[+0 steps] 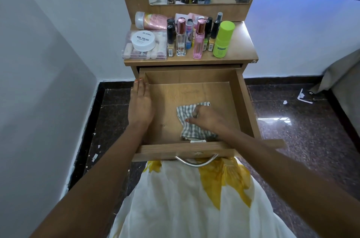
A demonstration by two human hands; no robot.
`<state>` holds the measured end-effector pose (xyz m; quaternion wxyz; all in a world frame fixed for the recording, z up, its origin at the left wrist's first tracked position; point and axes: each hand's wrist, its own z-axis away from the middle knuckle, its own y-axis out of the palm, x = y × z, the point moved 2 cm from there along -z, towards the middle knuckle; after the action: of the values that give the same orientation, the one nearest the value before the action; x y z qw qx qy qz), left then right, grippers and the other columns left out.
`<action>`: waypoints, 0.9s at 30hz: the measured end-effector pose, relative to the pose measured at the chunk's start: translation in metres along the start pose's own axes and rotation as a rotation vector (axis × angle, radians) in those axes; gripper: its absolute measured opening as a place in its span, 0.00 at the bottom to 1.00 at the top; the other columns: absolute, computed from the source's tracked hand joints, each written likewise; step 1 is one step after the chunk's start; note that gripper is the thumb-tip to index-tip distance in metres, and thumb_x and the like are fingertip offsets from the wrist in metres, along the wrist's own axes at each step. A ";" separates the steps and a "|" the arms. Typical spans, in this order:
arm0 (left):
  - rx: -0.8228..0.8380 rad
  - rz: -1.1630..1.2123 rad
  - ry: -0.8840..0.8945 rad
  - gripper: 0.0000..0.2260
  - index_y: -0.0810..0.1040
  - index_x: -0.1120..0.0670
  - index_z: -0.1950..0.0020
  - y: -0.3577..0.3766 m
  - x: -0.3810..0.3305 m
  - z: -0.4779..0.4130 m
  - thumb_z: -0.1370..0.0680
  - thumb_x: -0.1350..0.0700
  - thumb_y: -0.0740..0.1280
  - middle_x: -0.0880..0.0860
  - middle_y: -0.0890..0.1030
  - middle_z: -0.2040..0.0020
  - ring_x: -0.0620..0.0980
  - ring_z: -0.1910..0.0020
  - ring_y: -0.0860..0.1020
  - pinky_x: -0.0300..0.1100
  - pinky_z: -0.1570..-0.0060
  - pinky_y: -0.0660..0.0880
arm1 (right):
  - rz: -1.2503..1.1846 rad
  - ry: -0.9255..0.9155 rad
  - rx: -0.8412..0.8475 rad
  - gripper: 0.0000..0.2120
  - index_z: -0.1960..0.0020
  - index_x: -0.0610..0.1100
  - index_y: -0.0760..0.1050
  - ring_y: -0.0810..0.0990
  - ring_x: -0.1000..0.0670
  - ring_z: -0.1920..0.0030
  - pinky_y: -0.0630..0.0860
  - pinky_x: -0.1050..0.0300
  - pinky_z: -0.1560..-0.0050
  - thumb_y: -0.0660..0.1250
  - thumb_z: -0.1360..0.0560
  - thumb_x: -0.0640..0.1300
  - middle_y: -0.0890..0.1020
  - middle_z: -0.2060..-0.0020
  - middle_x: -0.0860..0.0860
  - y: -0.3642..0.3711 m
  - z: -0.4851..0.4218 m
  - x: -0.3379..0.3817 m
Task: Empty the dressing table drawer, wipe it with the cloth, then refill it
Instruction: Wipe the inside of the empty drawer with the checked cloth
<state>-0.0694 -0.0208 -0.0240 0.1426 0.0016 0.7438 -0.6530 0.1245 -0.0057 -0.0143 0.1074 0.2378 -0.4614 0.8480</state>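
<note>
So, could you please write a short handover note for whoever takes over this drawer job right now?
Left hand: flat, fingers straight, resting on the left wall of the drawer.
Right hand: grips the checked cloth on the drawer floor.
The drawer is pulled out and holds only the cloth. The bottles, clear box and nail polish jar are on the tabletop.
Done: emptying.
Left: finish the wipe, then refill.
</note>
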 end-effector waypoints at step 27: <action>0.571 0.801 -0.394 0.22 0.59 0.63 0.33 0.012 -0.081 0.011 0.23 0.59 0.64 0.60 0.73 0.37 0.56 0.40 0.75 0.42 0.50 0.71 | -0.576 0.281 -0.023 0.15 0.39 0.37 0.71 0.78 0.44 0.42 0.74 0.54 0.47 0.64 0.24 0.37 0.78 0.41 0.40 -0.021 0.003 -0.026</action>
<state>0.0133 -0.0147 -0.0196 0.5120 0.2018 0.4367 -0.7117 0.1565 0.0048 -0.0110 0.4082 0.2381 -0.3655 0.8020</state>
